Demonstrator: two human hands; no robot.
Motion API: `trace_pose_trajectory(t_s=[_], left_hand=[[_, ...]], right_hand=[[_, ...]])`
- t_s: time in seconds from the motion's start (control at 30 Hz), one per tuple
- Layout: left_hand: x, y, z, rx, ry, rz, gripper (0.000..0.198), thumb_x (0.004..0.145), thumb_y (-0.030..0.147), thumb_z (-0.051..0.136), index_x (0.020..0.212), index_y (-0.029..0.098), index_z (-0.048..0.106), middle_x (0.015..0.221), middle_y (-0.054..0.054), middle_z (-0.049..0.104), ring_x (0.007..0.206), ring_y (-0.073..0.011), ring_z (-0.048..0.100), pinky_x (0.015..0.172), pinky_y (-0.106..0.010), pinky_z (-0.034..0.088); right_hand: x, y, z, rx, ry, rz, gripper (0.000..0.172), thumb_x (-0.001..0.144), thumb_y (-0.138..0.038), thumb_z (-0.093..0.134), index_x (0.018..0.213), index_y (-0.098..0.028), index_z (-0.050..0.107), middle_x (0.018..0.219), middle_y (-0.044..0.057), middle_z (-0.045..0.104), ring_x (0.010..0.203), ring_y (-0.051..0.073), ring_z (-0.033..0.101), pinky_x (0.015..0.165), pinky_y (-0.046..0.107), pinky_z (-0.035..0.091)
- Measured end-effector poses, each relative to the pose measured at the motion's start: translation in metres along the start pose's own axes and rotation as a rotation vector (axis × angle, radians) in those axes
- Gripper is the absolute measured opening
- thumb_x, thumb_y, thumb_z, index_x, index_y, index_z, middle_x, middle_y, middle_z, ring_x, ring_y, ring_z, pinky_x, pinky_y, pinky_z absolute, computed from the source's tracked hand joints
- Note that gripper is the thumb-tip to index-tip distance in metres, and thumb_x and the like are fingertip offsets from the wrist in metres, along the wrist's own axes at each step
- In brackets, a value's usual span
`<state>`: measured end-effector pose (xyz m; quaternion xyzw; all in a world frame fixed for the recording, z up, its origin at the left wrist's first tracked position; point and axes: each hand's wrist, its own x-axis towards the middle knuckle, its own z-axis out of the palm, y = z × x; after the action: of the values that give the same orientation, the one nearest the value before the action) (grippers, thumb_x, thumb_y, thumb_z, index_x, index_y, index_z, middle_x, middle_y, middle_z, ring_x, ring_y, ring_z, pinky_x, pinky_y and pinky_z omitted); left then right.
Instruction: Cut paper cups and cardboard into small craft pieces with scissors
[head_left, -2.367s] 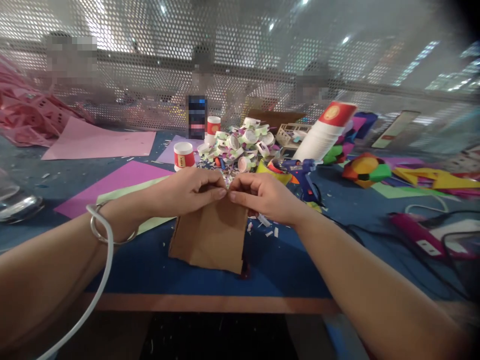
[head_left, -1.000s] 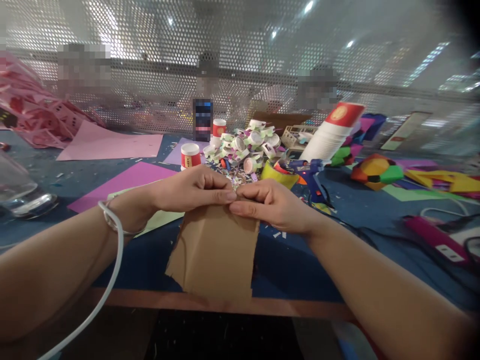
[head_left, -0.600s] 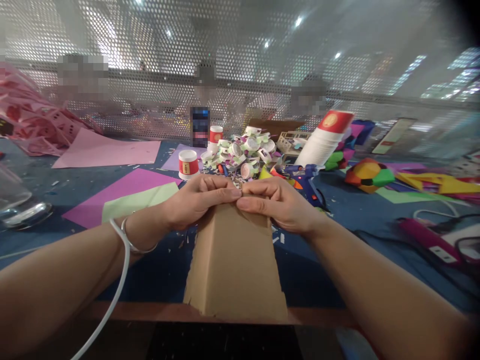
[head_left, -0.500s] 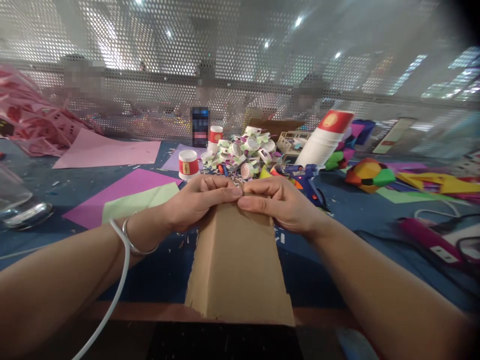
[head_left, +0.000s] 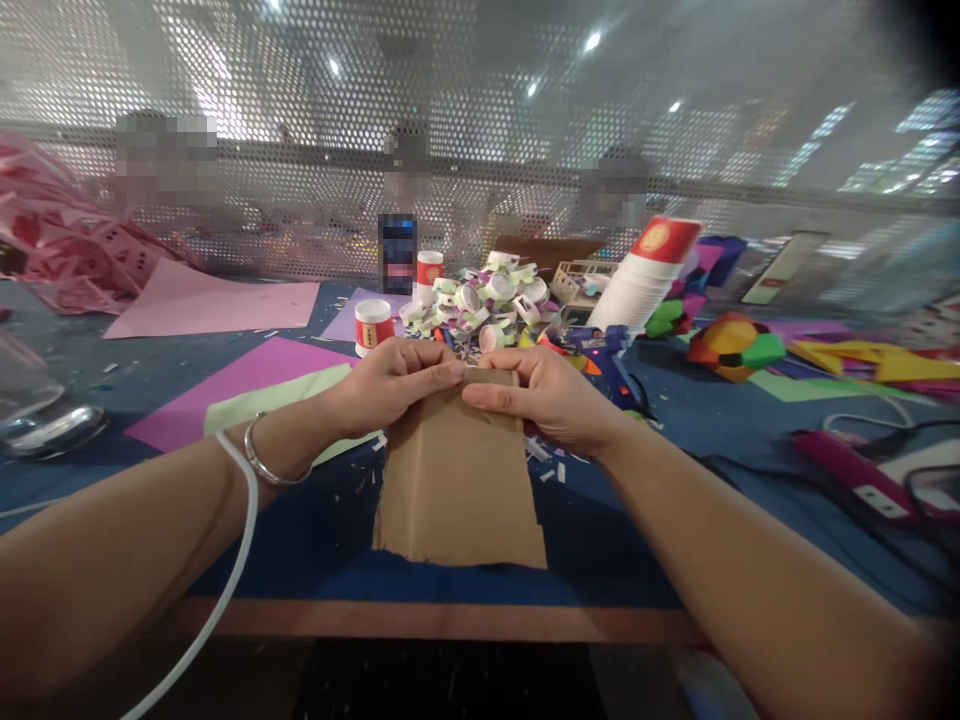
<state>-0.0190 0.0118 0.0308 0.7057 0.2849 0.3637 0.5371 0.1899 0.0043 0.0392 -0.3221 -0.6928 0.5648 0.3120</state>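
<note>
Nearest the camera, the wooden table edge (head_left: 420, 620) ran across the bottom, and both forearms were cut off by the frame. A white cable (head_left: 225, 560) crossed the left wrist beside a silver bangle (head_left: 266, 465).

The brown cardboard piece (head_left: 457, 480) hung over the blue mat. Its ragged lower edge lay short of the table edge, whereas half a second before it had reached down past that edge and looked larger. The left hand (head_left: 390, 385) and right hand (head_left: 544, 400) were each closed in a pinch on its top edge, thumbs on the near face. The other fingertips were hidden behind the card, much as in the earlier frames.

Beyond the left hand lay a pale green sheet (head_left: 277, 400) on a magenta sheet (head_left: 232, 385). A small red-banded cup (head_left: 373, 327) stood behind them (its label too small to read). Behind the right hand sat a blue glue gun (head_left: 607, 350), partly hidden by the knuckles.

Farther off were a heap of cut cup pieces (head_left: 487, 300), a leaning stack of paper cups (head_left: 645, 275) with a round gold emblem, and a coloured paper ball (head_left: 735, 345). A dark container (head_left: 397, 252) was pixelated and unreadable. The perforated metal screen (head_left: 480, 120) closed the back, and the people behind it showed only as blurs.
</note>
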Motion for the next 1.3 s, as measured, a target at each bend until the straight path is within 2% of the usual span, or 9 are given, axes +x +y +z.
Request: trace_pose_trajectory(t_s=[0.2, 0.27, 0.4, 0.5, 0.6, 0.67, 1.07, 1.2, 1.3], left_hand=[[-0.002, 0.006, -0.001, 0.233, -0.045, 0.096, 0.034, 0.096, 0.035, 0.055, 0.068, 0.015, 0.054, 0.064, 0.002, 0.049, 0.059, -0.0085, 0.043, 0.053, -0.021, 0.033], [-0.002, 0.006, 0.001, 0.258, -0.027, 0.124, 0.033, 0.096, 0.033, 0.056, 0.068, 0.015, 0.054, 0.065, 0.002, 0.049, 0.061, -0.0085, 0.044, 0.054, -0.021, 0.034], [-0.002, 0.005, 0.005, 0.113, 0.203, 0.103, 0.019, 0.088, 0.032, 0.070, 0.088, 0.017, 0.058, 0.078, 0.002, 0.058, 0.069, -0.0088, 0.053, 0.062, -0.019, 0.041], [-0.001, 0.005, 0.004, -0.153, 0.296, -0.089, 0.036, 0.078, 0.032, 0.081, 0.102, 0.021, 0.057, 0.079, 0.003, 0.064, 0.071, -0.0112, 0.061, 0.064, -0.021, 0.047], [-0.001, 0.006, 0.001, -0.401, 0.163, -0.359, 0.037, 0.074, 0.030, 0.084, 0.103, 0.018, 0.065, 0.087, -0.004, 0.074, 0.078, -0.0181, 0.070, 0.072, -0.029, 0.056], [-0.002, 0.007, 0.001, -0.482, 0.112, -0.453, 0.032, 0.072, 0.025, 0.084, 0.100, 0.015, 0.072, 0.095, -0.008, 0.077, 0.085, -0.0211, 0.072, 0.080, -0.033, 0.058], [-0.007, 0.004, 0.004, -0.443, 0.166, -0.399, 0.028, 0.072, 0.026, 0.086, 0.097, 0.016, 0.077, 0.098, -0.009, 0.080, 0.087, -0.0229, 0.074, 0.083, -0.035, 0.058], [-0.006, 0.007, 0.006, -0.493, 0.159, -0.432, 0.023, 0.072, 0.024, 0.086, 0.092, 0.016, 0.077, 0.091, -0.007, 0.080, 0.082, -0.0219, 0.074, 0.081, -0.036, 0.058], [-0.005, 0.007, 0.008, -0.522, 0.157, -0.446, 0.022, 0.072, 0.022, 0.085, 0.091, 0.017, 0.076, 0.088, -0.006, 0.079, 0.080, -0.0215, 0.073, 0.082, -0.037, 0.058]], right_hand=[[-0.003, 0.002, -0.001, 0.088, -0.148, 0.085, 0.027, 0.076, -0.037, 0.083, 0.080, -0.014, 0.067, 0.057, -0.005, 0.055, 0.043, 0.005, 0.043, 0.036, 0.016, 0.029], [-0.004, 0.002, 0.000, 0.109, -0.142, 0.067, 0.024, 0.076, -0.033, 0.082, 0.080, -0.014, 0.069, 0.059, -0.004, 0.059, 0.045, 0.005, 0.047, 0.038, 0.015, 0.033], [-0.003, 0.001, 0.002, 0.181, -0.078, 0.038, 0.022, 0.076, -0.031, 0.083, 0.084, -0.013, 0.073, 0.073, 0.002, 0.071, 0.062, 0.011, 0.063, 0.052, 0.019, 0.048], [-0.001, 0.002, 0.000, 0.205, -0.035, 0.049, 0.024, 0.075, -0.032, 0.083, 0.089, -0.015, 0.074, 0.079, 0.003, 0.074, 0.068, 0.013, 0.067, 0.055, 0.021, 0.050], [0.000, 0.004, -0.003, 0.197, 0.049, 0.053, 0.027, 0.074, -0.033, 0.084, 0.092, -0.016, 0.074, 0.081, 0.003, 0.076, 0.073, 0.015, 0.069, 0.063, 0.024, 0.054], [0.001, 0.006, -0.006, 0.185, 0.076, 0.047, 0.028, 0.072, -0.034, 0.085, 0.092, -0.016, 0.075, 0.083, 0.004, 0.076, 0.077, 0.017, 0.070, 0.068, 0.027, 0.055], [-0.001, 0.006, -0.006, 0.057, 0.052, 0.016, 0.031, 0.076, -0.041, 0.082, 0.091, -0.015, 0.073, 0.085, 0.005, 0.073, 0.076, 0.017, 0.067, 0.066, 0.027, 0.053], [-0.004, 0.002, -0.002, -0.046, 0.078, -0.086, 0.027, 0.079, -0.040, 0.079, 0.079, -0.016, 0.068, 0.072, 0.000, 0.065, 0.064, 0.012, 0.057, 0.057, 0.023, 0.046], [-0.005, -0.001, 0.000, -0.102, 0.099, -0.146, 0.035, 0.080, -0.040, 0.079, 0.064, -0.017, 0.057, 0.060, -0.004, 0.053, 0.054, 0.008, 0.044, 0.050, 0.022, 0.039]])
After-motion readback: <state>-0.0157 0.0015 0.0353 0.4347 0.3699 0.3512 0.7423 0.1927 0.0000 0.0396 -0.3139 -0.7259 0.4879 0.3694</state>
